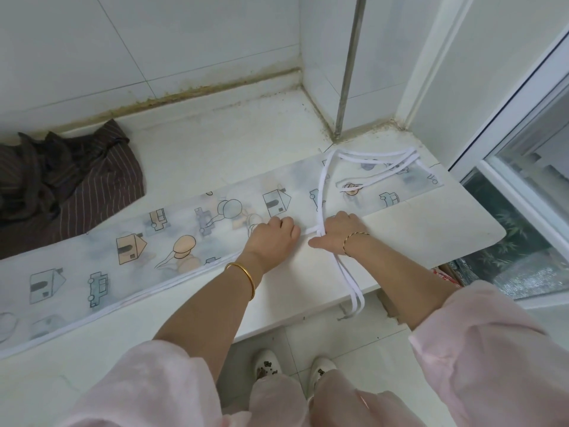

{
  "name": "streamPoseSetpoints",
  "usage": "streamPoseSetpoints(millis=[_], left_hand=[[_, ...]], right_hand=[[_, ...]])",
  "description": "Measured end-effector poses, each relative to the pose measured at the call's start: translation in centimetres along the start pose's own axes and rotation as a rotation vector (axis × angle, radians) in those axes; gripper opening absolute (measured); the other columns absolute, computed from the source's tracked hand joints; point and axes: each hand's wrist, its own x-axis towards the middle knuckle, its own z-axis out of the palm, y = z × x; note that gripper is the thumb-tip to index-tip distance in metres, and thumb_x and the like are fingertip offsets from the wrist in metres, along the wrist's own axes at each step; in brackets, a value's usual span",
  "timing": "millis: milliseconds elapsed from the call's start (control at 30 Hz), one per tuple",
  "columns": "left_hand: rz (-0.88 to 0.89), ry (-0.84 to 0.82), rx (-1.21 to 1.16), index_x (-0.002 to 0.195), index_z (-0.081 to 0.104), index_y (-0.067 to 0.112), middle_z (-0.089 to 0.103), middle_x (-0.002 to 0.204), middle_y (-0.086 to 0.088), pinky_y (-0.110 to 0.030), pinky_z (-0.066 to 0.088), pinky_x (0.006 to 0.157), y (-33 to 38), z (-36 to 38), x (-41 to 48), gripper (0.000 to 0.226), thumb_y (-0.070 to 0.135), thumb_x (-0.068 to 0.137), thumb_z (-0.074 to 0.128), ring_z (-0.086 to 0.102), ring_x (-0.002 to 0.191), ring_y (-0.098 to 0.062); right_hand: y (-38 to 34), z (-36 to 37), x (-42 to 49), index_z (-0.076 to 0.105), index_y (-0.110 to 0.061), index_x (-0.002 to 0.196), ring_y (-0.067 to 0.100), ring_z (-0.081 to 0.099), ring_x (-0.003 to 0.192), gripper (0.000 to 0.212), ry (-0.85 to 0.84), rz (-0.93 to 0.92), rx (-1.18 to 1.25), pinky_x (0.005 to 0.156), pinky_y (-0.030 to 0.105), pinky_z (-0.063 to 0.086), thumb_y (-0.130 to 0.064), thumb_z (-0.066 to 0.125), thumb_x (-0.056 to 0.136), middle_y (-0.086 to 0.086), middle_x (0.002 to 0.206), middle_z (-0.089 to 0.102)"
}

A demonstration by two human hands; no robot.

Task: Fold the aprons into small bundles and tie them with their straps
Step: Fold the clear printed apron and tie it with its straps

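Note:
A pale printed apron (172, 238) with houses, cars and balloons lies folded into a long narrow strip across the white counter (425, 223). Its white straps (369, 161) loop over the strip's right end, and strap ends (354, 288) hang over the counter's front edge. My left hand (271, 235) grips the strip's near edge with curled fingers. My right hand (337, 232) presses the same edge just to the right, where the straps cross it. A brown striped apron (70, 183) lies crumpled at the back left.
Tiled wall runs behind the counter, with a metal pipe (348, 69) standing in the back corner. A window frame (508, 124) borders the right side. My feet in white slippers (295, 368) stand on the tiled floor below.

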Motion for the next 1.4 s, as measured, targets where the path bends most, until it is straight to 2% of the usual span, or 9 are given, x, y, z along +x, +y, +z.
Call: streamPoseSetpoints(millis=[200, 333, 433, 533, 733, 900, 1133, 1267, 1400], left_hand=[[0.055, 0.050, 0.031, 0.076, 0.068, 0.016, 0.058, 0.069, 0.000, -0.023, 0.015, 0.043, -0.1, 0.1, -1.2, 0.033, 0.007, 0.050, 0.050, 0.048, 0.051, -0.016], [-0.139, -0.015, -0.346, 0.123, 0.045, 0.010, 0.047, 0.115, -0.009, -0.033, 0.036, 0.059, 0.8, 1.1, -1.6, 0.035, 0.011, 0.089, 0.040, 0.050, 0.098, -0.026], [-0.305, -0.008, -0.878, 0.113, 0.049, 0.008, 0.046, 0.112, -0.010, -0.036, 0.042, 0.078, 0.1, 1.1, -2.2, 0.023, 0.018, 0.094, 0.041, 0.047, 0.102, -0.028], [-0.537, 0.100, -1.206, 0.094, 0.054, 0.012, 0.052, 0.099, -0.009, -0.031, 0.042, 0.073, -1.5, 1.9, -2.9, 0.017, 0.007, 0.090, 0.039, 0.052, 0.089, -0.027], [-0.840, 0.019, -1.186, 0.100, 0.056, 0.009, 0.051, 0.101, -0.009, -0.036, 0.049, 0.075, -6.3, 5.1, -8.7, 0.022, 0.003, 0.085, 0.041, 0.056, 0.086, -0.029], [-0.973, -0.156, -1.066, 0.105, 0.053, 0.009, 0.055, 0.107, -0.011, -0.036, 0.048, 0.078, -10.8, 7.8, -14.3, 0.019, 0.017, 0.089, 0.047, 0.058, 0.093, -0.030], [-1.335, -0.299, -0.808, 0.133, 0.033, 0.006, 0.034, 0.135, -0.017, -0.041, 0.038, 0.098, -17.3, 12.3, -23.7, 0.043, 0.011, 0.092, 0.043, 0.036, 0.125, -0.033], [-1.535, -0.398, -0.707, 0.132, 0.033, 0.009, 0.032, 0.134, -0.017, -0.040, 0.035, 0.100, -19.4, 14.6, -28.7, 0.045, 0.017, 0.089, 0.046, 0.035, 0.121, -0.032], [-1.578, -0.382, -0.760, 0.130, 0.036, 0.012, 0.036, 0.131, -0.018, -0.042, 0.032, 0.100, -20.5, 16.0, -30.3, 0.039, 0.024, 0.093, 0.039, 0.038, 0.119, -0.034]], right_hand=[[-0.1, 0.7, 0.2, 0.050, -0.011, 0.124, 0.030, 0.040, 0.116, 0.049, 0.061, 0.007, -0.074, 0.093, 0.034, 0.035, -0.048, 0.039, 0.093, 0.011, 0.124, 0.044], [-0.3, 0.7, 0.3, 0.048, -0.010, 0.122, 0.029, 0.041, 0.116, 0.044, 0.067, 0.031, -0.079, 0.094, 0.034, 0.036, -0.041, 0.045, 0.092, 0.011, 0.124, 0.046], [-1.3, 0.9, -0.2, 0.044, -0.009, 0.118, 0.029, 0.045, 0.113, 0.041, 0.189, 0.040, 0.004, 0.088, 0.033, 0.038, -0.031, 0.055, 0.085, 0.010, 0.121, 0.048], [-3.9, 1.5, -1.4, 0.042, -0.007, 0.118, 0.029, 0.047, 0.108, 0.043, 0.411, -0.087, -0.076, 0.080, 0.034, 0.037, -0.026, 0.058, 0.083, 0.011, 0.119, 0.047], [-12.8, 2.3, -2.7, 0.058, -0.003, 0.087, 0.028, 0.055, 0.064, 0.047, 0.622, -0.233, -0.186, 0.055, 0.028, 0.030, -0.006, 0.074, 0.043, 0.014, 0.079, 0.057], [-20.9, 4.6, -2.9, 0.041, -0.008, 0.121, 0.031, 0.052, 0.099, 0.034, 0.294, -0.511, -0.203, 0.065, 0.033, 0.033, -0.008, 0.046, 0.088, 0.012, 0.115, 0.049], [-28.5, 8.2, -1.2, 0.016, -0.018, 0.143, 0.035, 0.053, 0.108, 0.068, -0.118, -0.433, -0.155, 0.083, 0.042, 0.049, -0.031, 0.054, 0.089, 0.014, 0.128, 0.043], [-29.9, 7.9, -0.5, 0.004, -0.014, 0.148, 0.023, 0.060, 0.076, 0.089, -0.233, -0.365, -0.138, 0.070, 0.035, 0.055, -0.034, 0.063, 0.085, 0.012, 0.125, 0.052], [-29.8, 7.5, 0.0, -0.004, -0.020, 0.150, 0.027, 0.059, 0.110, 0.099, -0.263, -0.352, -0.180, 0.091, 0.037, 0.051, -0.044, 0.065, 0.082, 0.007, 0.142, 0.044]])
